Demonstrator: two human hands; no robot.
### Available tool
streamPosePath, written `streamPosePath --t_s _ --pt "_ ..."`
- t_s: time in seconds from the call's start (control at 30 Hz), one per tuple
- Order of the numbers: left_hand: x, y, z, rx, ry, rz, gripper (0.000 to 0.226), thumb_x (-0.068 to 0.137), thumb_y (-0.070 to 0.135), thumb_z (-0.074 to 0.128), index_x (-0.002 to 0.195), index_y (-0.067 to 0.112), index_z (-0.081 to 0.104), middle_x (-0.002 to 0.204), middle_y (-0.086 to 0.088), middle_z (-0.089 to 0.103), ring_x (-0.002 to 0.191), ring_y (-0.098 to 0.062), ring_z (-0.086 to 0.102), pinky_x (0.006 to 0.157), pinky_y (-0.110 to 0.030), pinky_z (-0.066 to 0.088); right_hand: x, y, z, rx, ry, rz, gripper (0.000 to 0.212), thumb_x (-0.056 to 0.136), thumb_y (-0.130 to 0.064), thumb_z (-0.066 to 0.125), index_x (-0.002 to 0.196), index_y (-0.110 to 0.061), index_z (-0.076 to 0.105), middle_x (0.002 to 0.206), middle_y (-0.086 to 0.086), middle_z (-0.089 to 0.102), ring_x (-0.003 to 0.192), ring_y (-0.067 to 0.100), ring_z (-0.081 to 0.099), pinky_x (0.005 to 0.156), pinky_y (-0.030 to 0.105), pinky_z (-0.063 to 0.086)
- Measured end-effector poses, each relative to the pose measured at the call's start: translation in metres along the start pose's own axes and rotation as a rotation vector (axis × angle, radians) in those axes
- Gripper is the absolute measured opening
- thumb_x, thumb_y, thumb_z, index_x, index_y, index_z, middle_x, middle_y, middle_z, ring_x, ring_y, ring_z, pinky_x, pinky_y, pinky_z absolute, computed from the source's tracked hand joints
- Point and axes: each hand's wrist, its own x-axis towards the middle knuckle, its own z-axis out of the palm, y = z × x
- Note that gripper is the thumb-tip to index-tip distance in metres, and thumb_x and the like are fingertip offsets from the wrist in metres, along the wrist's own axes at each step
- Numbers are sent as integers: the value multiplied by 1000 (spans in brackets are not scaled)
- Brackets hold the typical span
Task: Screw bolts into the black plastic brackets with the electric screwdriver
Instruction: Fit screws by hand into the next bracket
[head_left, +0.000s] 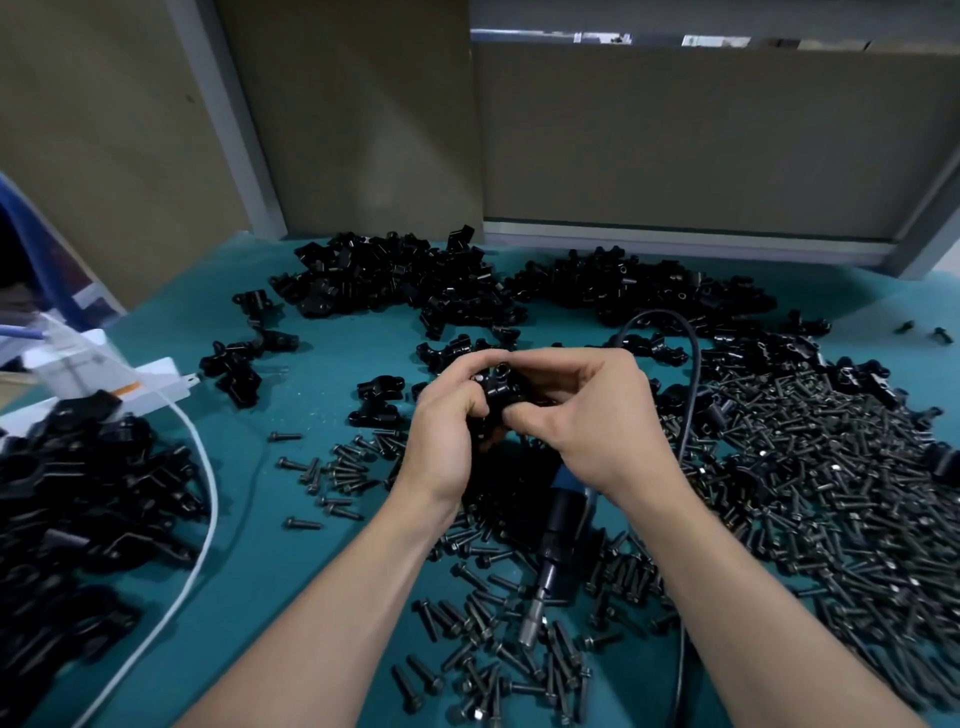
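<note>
Bolts (493, 639): nearest me, strewn loose over the table (311, 374) between my forearms. A much thicker heap spreads away to the right.

Left pile (78, 493): black brackets heaped at the near left edge, with a white cable (202, 519) curving past them. I cannot tell whether these already carry bolts.

Driver (563, 530): lying flat on the bolts under my right forearm, bit end toward me, in neither hand.

Left hand (441, 431): fingers curled round the left side of one bracket, gripping it.

Right hand (587, 410): curled onto the same bracket, thumb and forefinger pinched together at its near face. Whether a bolt sits between them is hidden from me.

Bracket (493, 387): held up off the table between both hands, just beyond the driver, with a round hole showing on top. I judge this as the set-up step: turning the part to line up a hole, or starting a bolt by hand. Next, I would need the bolt seated straight, the left hand alone steadying the part, and the right hand freed to reach back for the driver and bring its bit onto the bolt head.

Cord (693, 374): black, arching up behind the right hand and running back down its far side.

Far piles (395, 275): two big mounds of brackets near the table's back edge, with strays scattered between them and my hands.
</note>
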Motion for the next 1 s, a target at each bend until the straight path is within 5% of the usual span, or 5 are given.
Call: streamPosePath --t_s 0.3,0.57,0.67,0.87,1.0 --pt "-5 12 -8 102 -58 -14 36 82 35 79 116 25 76 90 5 77 71 -6 65 54 -23 48 2 -1 -5 -125 3 116 70 73 -13 92 133 -38 66 89 -16 79 82 4 76 77 24 61" --pt "-9 25 -24 -21 58 -63 40 70 30 82 110 24 80 84 6 77 56 -3 56 49 -16 44 -2 -11 7 -137 -92 100 61 74 -16 89 129 -32 68 112 -13 75 92 1 75 87 32 62" --pt "-13 19 -40 -118 210 -67 26 77 23 82 103 23 80 78 6 75 52 -4 51 48 -16 44 -6 -13 11 -566 -217 71 28 84 -23 81 109 -34 75 99 -15 73 88 7 70 87 32 61" --pt "-13 1 -55 153 279 -7 27 83 24 86 98 43 75 75 9 76 51 -9 51 52 -20 48 -17 -8 40 -860 -460 44 32 92 -20 69 123 -29 72 114 5 72 100 29 66 88 38 57" --pt "-10 -4 -56 266 295 -24 39 79 34 89 116 38 75 86 9 76 48 -7 56 53 -19 47 -18 -6 41 -851 -436 56 12 92 -15 69 98 -22 77 90 6 73 78 25 67 69 35 58"
